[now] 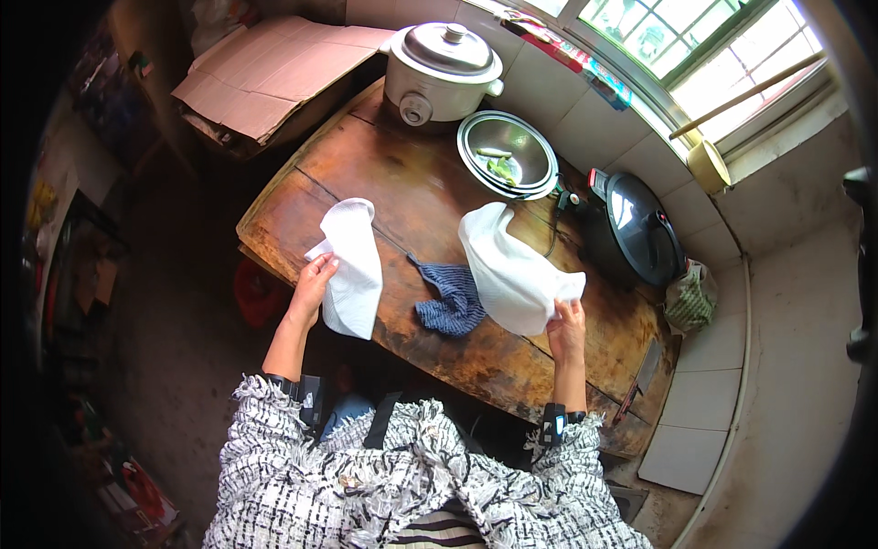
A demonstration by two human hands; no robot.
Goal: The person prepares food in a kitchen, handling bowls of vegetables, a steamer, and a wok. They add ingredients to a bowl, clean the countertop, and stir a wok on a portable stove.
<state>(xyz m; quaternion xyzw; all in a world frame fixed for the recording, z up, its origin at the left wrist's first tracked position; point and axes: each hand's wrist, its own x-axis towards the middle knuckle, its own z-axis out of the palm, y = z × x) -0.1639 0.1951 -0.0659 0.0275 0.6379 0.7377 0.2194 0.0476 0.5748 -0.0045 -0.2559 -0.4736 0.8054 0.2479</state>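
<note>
My left hand [315,285] pinches a white textured sheet [353,274], cloth or paper towel, which hangs over the table's front left edge. A second white sheet [511,274] is gripped at its lower right corner by my right hand [566,322]. It spreads above the wooden table [405,171]. Between the two sheets a crumpled dark blue ribbed cloth [449,298] lies on the table, partly covered by the right-hand sheet.
Along the back stand a white cooker with a metal lid [446,68], nested metal bowls [470,165] with green vegetable pieces, and a black lidded electric cooker [634,226]. A knife [645,374] lies at the right. A cardboard box [274,75] stands back left.
</note>
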